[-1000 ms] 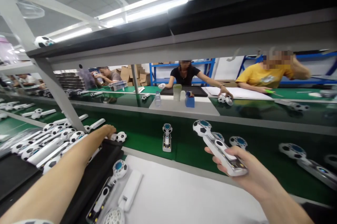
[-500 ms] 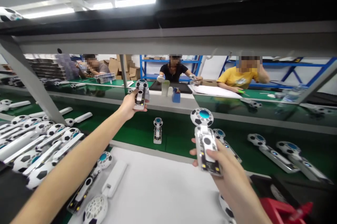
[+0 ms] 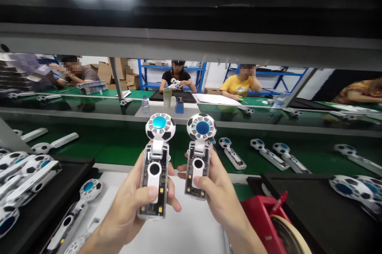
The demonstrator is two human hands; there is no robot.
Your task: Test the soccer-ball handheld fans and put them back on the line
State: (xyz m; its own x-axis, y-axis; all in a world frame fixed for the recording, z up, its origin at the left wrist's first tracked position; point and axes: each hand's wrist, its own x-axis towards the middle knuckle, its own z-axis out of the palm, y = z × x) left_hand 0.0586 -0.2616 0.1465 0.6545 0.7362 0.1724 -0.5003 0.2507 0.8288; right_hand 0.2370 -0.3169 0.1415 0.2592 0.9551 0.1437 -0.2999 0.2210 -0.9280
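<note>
My left hand (image 3: 135,202) grips a handheld fan (image 3: 155,162) with a football-patterned head and a see-through handle, held upright with my thumb on its white button strip. My right hand (image 3: 219,196) grips a second fan of the same kind (image 3: 198,154) right beside it, thumb on its lower handle. Both fan heads show blue centres and sit side by side above a white mat (image 3: 191,234).
A green conveyor belt (image 3: 119,146) carries several more fans (image 3: 232,152). A black tray of fans (image 3: 26,174) lies at left, another black tray (image 3: 322,210) at right. A red tape dispenser (image 3: 268,218) sits at lower right. Other people sit across the line.
My left hand came back from the belt with a fan and both hands drew together in front of me. My view swung right and down.
</note>
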